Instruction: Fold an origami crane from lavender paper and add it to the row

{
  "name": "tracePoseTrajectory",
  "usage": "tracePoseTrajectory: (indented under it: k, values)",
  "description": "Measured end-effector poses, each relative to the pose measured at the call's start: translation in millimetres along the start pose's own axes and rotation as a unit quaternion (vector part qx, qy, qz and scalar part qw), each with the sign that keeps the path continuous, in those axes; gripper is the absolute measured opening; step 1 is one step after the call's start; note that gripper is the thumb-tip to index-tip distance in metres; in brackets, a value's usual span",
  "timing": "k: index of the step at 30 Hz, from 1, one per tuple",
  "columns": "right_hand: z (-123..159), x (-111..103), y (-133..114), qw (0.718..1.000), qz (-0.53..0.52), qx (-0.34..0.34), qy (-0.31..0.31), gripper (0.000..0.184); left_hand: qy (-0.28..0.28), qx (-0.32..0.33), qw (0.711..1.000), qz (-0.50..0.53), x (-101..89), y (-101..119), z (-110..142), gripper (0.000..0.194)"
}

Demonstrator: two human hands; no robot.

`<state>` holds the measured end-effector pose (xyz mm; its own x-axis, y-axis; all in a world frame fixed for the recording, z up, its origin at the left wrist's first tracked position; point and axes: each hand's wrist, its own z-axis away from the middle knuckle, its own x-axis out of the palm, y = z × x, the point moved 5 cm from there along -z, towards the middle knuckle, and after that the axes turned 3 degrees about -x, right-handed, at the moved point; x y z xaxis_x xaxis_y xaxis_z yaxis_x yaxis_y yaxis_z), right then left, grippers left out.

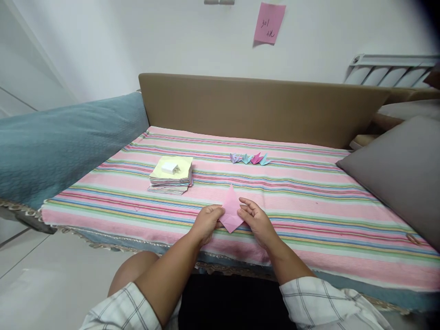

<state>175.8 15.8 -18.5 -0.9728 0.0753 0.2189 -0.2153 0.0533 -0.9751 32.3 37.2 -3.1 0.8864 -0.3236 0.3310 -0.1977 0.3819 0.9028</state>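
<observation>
A pink sheet of origami paper [231, 208], folded into a kite-like diamond with its long point facing away from me, is held up between both hands near the front edge of the seat. My left hand [206, 223] pinches its left corner, thumb on top. On the opposite corner, the thumb of my right hand [257, 221] presses against the paper, while its other fingers are partly curled behind. Farther back, several folded paper cranes [250, 159] in lilac, light blue and magenta stand in a short row.
To the left, a stack of square paper [172, 176] carries a white plug adapter [170, 167] on top. A striped cloth [302, 183] covers the seat. Brown backrest [261, 112] behind, grey cushion [398, 169] at right, blue-covered armrest [72, 142] at left. A pink note [269, 23] hangs on the wall.
</observation>
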Motion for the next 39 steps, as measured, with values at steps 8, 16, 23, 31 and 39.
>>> tracePoseTrajectory:
  k: [8,16,23,31,39]
  values:
    - [-2,2,2,0.998,-0.041,0.031,0.043,0.036,-0.009,-0.029,1.000,0.002,-0.3,-7,-4,0.038]
    - [-1,-3,3,0.995,-0.032,0.054,0.078,0.047,-0.013,0.026,0.993,-0.118,-12.3,0,-12,0.037]
    - [-7,-14,12,0.988,0.125,0.066,0.059,0.035,0.051,0.074,0.937,-0.338,-26.5,7,-19,0.048]
    - [-5,-6,-3,0.886,0.459,-0.058,0.027,0.016,0.138,0.175,0.779,-0.586,-27.9,26,-14,0.042]
    - [4,9,-8,0.782,0.585,-0.215,-0.023,0.017,0.118,0.126,0.757,-0.630,-45.7,29,-10,0.034]
